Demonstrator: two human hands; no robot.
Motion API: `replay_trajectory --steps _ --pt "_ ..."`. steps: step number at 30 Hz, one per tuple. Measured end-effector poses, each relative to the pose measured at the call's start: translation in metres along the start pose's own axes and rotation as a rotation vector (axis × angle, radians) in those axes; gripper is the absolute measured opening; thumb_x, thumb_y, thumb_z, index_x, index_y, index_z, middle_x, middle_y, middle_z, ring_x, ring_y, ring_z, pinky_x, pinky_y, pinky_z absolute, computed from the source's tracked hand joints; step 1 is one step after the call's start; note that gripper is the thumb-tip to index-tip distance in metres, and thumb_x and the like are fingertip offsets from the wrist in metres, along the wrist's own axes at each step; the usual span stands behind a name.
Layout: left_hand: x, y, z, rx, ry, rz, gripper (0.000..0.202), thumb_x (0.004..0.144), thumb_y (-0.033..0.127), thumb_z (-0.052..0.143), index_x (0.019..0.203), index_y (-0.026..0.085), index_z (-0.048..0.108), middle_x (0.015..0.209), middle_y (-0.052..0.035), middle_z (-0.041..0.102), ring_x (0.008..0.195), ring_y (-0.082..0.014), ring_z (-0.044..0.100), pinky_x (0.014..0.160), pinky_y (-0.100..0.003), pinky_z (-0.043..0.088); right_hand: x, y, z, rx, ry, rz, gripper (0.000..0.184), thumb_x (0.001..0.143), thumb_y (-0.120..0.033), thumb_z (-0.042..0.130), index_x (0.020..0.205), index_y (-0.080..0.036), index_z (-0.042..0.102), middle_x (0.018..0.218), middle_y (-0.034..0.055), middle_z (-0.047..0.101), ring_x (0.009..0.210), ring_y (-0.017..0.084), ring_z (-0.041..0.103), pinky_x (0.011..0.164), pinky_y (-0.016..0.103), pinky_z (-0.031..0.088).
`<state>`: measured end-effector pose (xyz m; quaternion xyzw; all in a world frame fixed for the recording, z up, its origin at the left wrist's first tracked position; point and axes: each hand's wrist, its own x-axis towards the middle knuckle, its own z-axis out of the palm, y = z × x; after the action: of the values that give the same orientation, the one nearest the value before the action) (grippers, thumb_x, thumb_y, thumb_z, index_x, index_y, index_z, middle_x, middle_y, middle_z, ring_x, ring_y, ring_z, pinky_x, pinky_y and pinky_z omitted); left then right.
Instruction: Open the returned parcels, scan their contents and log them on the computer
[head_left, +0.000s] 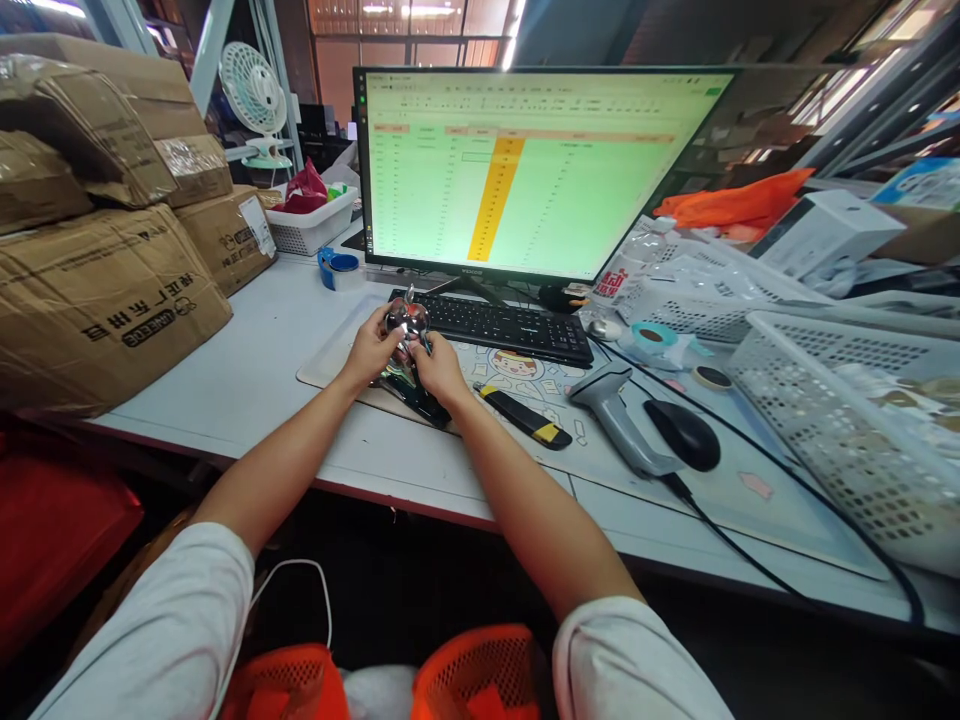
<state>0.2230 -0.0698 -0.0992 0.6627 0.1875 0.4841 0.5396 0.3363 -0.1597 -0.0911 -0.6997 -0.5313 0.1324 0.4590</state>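
Note:
Both hands meet over the front left of the desk mat, fingers closed round a shiny silver apple-shaped object [409,316] with a small stem on top. My left hand [370,348] grips its left side, thumb on the front. From the right, my right hand [439,368] holds its lower side, thumb also in front. Beneath them lies a dark, glossy item [412,396], partly hidden, whose kind I cannot make out. Right of my right hand rests a black and yellow utility knife [526,416]. Just behind the silver object is a black keyboard [510,330].
A monitor [540,180] showing a spreadsheet stands behind the keyboard. To the right lie a barcode scanner [624,420], a black mouse [682,435] and a white basket [840,430]. Cardboard boxes [112,300] are stacked at left. Blue tape [339,268] sits near the monitor.

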Motion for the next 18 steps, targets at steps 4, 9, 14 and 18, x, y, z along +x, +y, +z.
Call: replay_trajectory --steps 4,9,14,18 --pt "-0.002 0.002 -0.002 0.063 0.141 0.023 0.050 0.080 0.054 0.078 0.110 0.018 0.062 0.087 -0.0054 0.071 0.059 -0.0159 0.064 0.049 -0.027 0.052 -0.001 -0.005 -0.003 -0.028 0.091 0.017 0.018 0.095 -0.032 0.049 0.100 -0.019 0.060 0.102 0.0119 0.072 0.097 0.026 0.064 0.088 0.035 0.049" --pt "0.002 0.008 -0.009 0.049 0.278 0.005 0.039 0.082 0.051 0.075 0.091 0.020 0.054 0.084 -0.0043 0.072 0.054 -0.0123 0.059 0.040 -0.021 0.039 0.006 0.002 -0.015 0.205 0.172 0.076 0.012 0.096 -0.032 0.048 0.093 -0.021 0.054 0.080 0.0035 0.067 0.072 0.018 0.062 0.069 0.029 0.051" --pt "0.001 0.009 -0.008 0.027 0.241 0.062 0.041 0.087 0.054 0.070 0.102 0.023 0.047 0.079 0.0007 0.064 0.053 -0.0100 0.050 0.049 -0.023 0.038 0.004 -0.004 -0.015 0.484 -0.050 0.085 0.016 0.095 -0.035 0.056 0.087 -0.023 0.049 0.066 -0.0040 0.058 0.046 0.011 0.052 0.042 0.021 0.039" --pt "-0.005 0.014 -0.003 0.049 0.179 0.117 0.048 0.092 0.064 0.061 0.119 0.026 0.052 0.078 0.0016 0.055 0.055 -0.0118 0.050 0.054 -0.026 0.040 -0.003 -0.009 -0.004 0.475 -0.122 0.081 0.018 0.093 -0.033 0.061 0.081 -0.023 0.051 0.059 -0.0042 0.055 0.044 0.013 0.053 0.038 0.022 0.039"
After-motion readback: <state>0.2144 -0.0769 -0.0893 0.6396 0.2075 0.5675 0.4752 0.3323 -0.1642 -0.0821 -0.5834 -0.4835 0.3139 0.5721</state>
